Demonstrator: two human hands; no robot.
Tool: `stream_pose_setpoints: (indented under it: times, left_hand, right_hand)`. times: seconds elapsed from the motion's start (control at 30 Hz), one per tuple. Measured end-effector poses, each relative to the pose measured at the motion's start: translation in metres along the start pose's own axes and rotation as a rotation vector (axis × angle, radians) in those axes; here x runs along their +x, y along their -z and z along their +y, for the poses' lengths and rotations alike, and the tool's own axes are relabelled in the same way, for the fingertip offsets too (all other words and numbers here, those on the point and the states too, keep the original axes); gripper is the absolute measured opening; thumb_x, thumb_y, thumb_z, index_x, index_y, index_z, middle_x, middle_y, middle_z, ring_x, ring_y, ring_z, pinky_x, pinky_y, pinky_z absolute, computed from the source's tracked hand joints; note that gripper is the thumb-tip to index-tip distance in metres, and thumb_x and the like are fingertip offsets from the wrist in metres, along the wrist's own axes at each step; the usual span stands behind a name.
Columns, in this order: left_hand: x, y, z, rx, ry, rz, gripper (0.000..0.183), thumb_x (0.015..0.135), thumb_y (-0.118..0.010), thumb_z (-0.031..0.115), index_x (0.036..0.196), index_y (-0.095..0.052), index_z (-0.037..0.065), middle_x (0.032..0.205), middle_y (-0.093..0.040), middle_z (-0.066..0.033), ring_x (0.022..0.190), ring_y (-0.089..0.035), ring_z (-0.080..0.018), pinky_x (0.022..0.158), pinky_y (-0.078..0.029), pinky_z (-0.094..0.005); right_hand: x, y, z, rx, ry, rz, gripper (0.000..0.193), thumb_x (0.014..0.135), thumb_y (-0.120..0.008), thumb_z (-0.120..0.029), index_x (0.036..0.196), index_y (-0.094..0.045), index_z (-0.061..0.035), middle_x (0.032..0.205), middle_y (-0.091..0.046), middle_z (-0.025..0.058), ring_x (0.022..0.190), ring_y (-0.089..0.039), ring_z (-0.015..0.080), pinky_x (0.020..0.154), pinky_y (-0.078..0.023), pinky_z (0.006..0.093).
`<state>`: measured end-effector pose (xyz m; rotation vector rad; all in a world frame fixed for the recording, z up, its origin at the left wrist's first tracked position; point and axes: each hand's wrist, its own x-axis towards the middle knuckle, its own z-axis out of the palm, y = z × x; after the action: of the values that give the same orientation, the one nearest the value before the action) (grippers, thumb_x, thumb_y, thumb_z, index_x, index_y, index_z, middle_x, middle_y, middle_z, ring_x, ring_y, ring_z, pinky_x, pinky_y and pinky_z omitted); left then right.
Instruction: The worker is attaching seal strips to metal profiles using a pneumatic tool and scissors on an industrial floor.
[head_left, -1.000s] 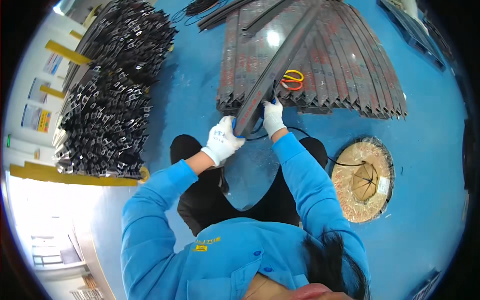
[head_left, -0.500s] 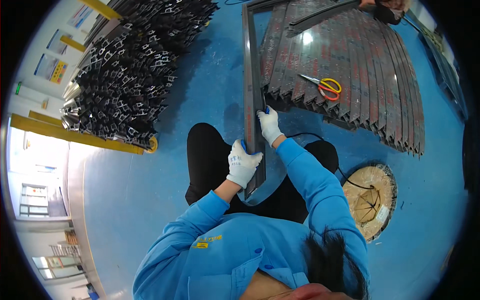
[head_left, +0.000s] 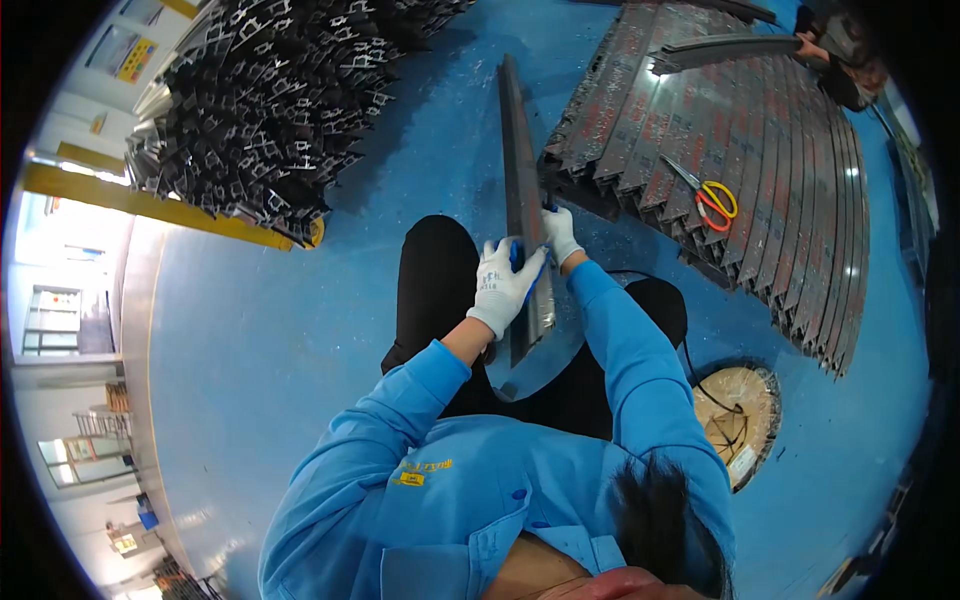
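A long dark grey profile bar [head_left: 521,180] rises between my knees, running away from me and leaning slightly left at its far end. My left hand [head_left: 502,288], in a white glove with blue palm, is closed on its left side near the close end. On the opposite side, a little farther up, my right hand [head_left: 563,236] wears the same kind of glove and grips the bar; its fingers are partly hidden behind it. Scissors [head_left: 708,195] with a red and a yellow handle lie on a stack of grey profiles [head_left: 740,130] to the right.
Bundled dark profiles [head_left: 270,110] fill the upper left, above a yellow beam [head_left: 150,207]. Another person's hand [head_left: 812,48] holds a dark profile [head_left: 725,48] over the stack. By my right knee a wrapped round coil [head_left: 735,400] and black cable [head_left: 690,350] lie on the blue floor [head_left: 290,330].
The bar between my hands has turned and tilted, and its far end now stands free of the corner piece seen earlier. My view has shifted. The other person's profile shows farther right.
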<state>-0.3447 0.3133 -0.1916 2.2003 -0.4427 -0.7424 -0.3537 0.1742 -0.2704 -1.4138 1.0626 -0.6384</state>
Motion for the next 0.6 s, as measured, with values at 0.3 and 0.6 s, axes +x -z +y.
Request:
stream_pose_setpoints:
  times: [0.3,0.6]
  left_hand:
    - [0.007,0.0,-0.034,-1.344,0.698,-0.801,0.053,0.092,-0.046,0.048,0.127,-0.044,0.008,0.115,-0.055,-0.0156,0.097,-0.058,-0.0293,0.084,-0.05,-0.043]
    - [0.108,-0.011,-0.034,-1.619,0.572,-0.883,0.036,0.095,-0.043,0.034,0.114,-0.052,0.005,0.106,-0.061,-0.0154,0.088,-0.062,-0.0304,0.079,-0.051,-0.0413]
  right_hand:
    - [0.025,-0.017,-0.006,-0.204,0.08,0.078,0.029,0.085,-0.055,-0.018,0.105,-0.06,0.0031,0.085,-0.066,0.0129,0.076,-0.061,0.0208,0.067,-0.048,0.031]
    - [-0.013,0.064,-0.016,-0.359,0.073,0.086,0.032,0.086,-0.055,-0.022,0.106,-0.06,0.003,0.084,-0.067,0.012,0.072,-0.06,0.0201,0.064,-0.047,0.0292]
